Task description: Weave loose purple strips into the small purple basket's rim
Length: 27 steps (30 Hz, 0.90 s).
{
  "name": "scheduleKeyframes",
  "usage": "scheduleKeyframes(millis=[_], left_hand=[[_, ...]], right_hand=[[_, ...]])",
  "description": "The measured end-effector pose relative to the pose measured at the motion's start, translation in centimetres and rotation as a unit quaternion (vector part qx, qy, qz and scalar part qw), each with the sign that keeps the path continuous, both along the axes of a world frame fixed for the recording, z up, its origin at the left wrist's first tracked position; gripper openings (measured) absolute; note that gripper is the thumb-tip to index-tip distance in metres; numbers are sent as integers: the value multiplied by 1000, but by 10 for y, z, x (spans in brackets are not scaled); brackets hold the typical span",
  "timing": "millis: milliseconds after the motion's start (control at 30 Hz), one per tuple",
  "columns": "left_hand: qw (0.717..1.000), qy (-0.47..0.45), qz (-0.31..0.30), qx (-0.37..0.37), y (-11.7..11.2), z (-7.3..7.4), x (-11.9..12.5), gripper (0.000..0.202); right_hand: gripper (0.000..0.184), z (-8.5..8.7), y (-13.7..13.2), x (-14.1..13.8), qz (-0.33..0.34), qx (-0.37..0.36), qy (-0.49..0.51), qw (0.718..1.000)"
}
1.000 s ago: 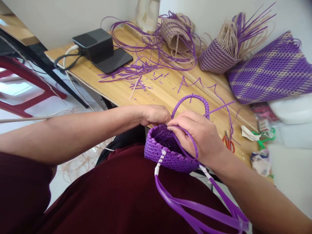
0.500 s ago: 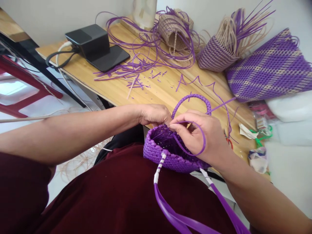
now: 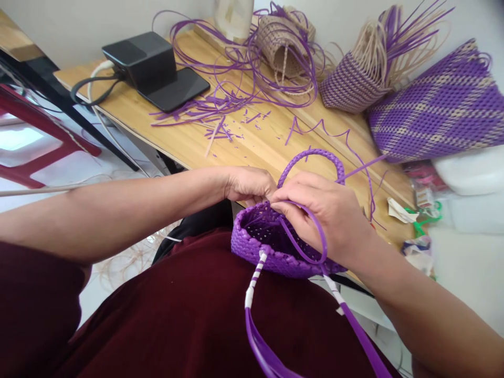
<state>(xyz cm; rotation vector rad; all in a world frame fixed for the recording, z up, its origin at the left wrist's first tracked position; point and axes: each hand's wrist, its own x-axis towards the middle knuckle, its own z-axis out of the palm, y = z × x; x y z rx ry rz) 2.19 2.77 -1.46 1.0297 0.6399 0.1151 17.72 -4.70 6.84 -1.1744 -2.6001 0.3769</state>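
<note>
A small purple woven basket (image 3: pixel 252 239) rests against my body at the table's edge, its opening facing up. At its far rim, below a braided handle (image 3: pixel 311 152), both my hands meet. My right hand (image 3: pixel 318 210) pinches a purple plastic strip (image 3: pixel 323 236), which loops down into the basket. My left hand (image 3: pixel 252 185) is closed at the far rim; its fingertips are partly hidden, and it seems to grip the basket's edge there. On the near side, loose purple strips wrapped at the base with white tape (image 3: pixel 255 278) hang toward me.
On the wooden table (image 3: pixel 252 152) lie purple strip scraps (image 3: pixel 220 128), a black device (image 3: pixel 139 60) with cables and coiled purple strips (image 3: pixel 220 68). A part-woven basket (image 3: pixel 350 84) and a large purple-and-beige woven piece (image 3: pixel 437 110) stand at right. A red stool (image 3: pixel 47 142) is at left.
My right hand has shifted slightly, and the strip's loop has become narrower and hangs a little lower. My left hand stays at the rim. The view has moved slightly.
</note>
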Motion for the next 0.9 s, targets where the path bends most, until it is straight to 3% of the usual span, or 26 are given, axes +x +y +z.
scheduleKeyframes(millis=[333, 567, 900], left_hand=[[999, -22, -28, -5, 1, -4, 5, 7], [999, -17, -26, -4, 1, -2, 6, 7], [1000, -14, -17, -16, 0, -7, 7, 8]], right_hand=[[8, -2, -2, 2, 12, 13, -17, 1000], [9, -6, -8, 1, -44, -5, 32, 999], [7, -10, -11, -1, -63, 8, 24, 998]])
